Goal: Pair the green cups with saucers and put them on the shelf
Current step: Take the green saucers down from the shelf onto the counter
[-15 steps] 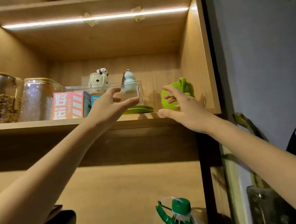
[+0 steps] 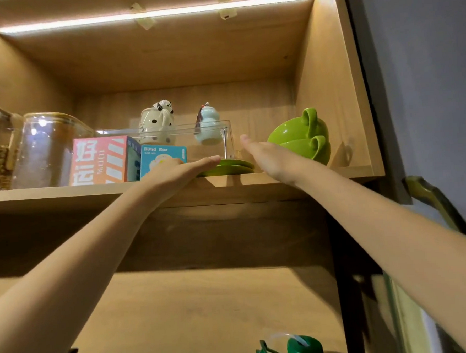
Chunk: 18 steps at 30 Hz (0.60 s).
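Note:
Two green cups point(image 2: 303, 139) sit nested and tilted at the right end of the wooden shelf point(image 2: 63, 191), handles pointing up and right. Stacked green saucers point(image 2: 230, 167) lie flat near the shelf's front edge, left of the cups. My left hand point(image 2: 179, 172) reaches flat over the shelf edge, its fingertips at the saucers' left rim. My right hand point(image 2: 270, 157) is stretched out with fingers apart between the saucers and the cups, partly covering the cups' lower left. Neither hand holds anything that I can see.
A clear plastic box point(image 2: 210, 139) with two small ceramic figures stands behind the saucers. A pink carton point(image 2: 101, 161), a blue "Blind Box" carton point(image 2: 161, 156) and two glass jars point(image 2: 45, 152) fill the shelf's left. The cabinet side wall point(image 2: 333, 102) is right of the cups. A green-capped bottle point(image 2: 299, 349) stands below.
My right hand has let go of the cup and moved left toward the saucers. My left hand has dropped lower and flattened at the saucers' rim. The view has tilted, showing both cups.

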Each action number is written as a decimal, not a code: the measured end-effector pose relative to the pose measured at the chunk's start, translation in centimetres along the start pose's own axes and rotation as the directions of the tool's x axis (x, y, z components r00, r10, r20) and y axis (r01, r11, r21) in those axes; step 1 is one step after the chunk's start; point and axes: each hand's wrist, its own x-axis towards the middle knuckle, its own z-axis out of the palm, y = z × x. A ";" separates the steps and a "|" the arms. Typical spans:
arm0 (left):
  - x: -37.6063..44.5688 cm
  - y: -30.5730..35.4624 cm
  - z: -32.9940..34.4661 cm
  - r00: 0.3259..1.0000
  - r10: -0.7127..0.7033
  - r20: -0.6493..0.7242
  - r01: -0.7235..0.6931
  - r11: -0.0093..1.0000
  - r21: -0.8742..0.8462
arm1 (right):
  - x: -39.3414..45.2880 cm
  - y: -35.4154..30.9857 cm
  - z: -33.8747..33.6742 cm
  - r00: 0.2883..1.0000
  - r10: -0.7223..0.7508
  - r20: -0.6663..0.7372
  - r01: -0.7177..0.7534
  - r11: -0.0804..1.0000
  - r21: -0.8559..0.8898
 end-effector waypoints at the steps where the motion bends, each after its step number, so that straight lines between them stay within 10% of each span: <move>1: 0.2 0.0 0.0 1.000 -0.028 0.011 0.028 0.999 -0.025 | 0.1 -0.3 0.0 0.999 0.017 0.038 -0.016 1.000 -0.018; 18: -0.3 -0.6 0.2 0.998 -0.054 -0.019 0.052 0.993 -0.110 | -1.1 -0.4 0.2 0.988 0.066 0.137 -0.070 0.997 0.022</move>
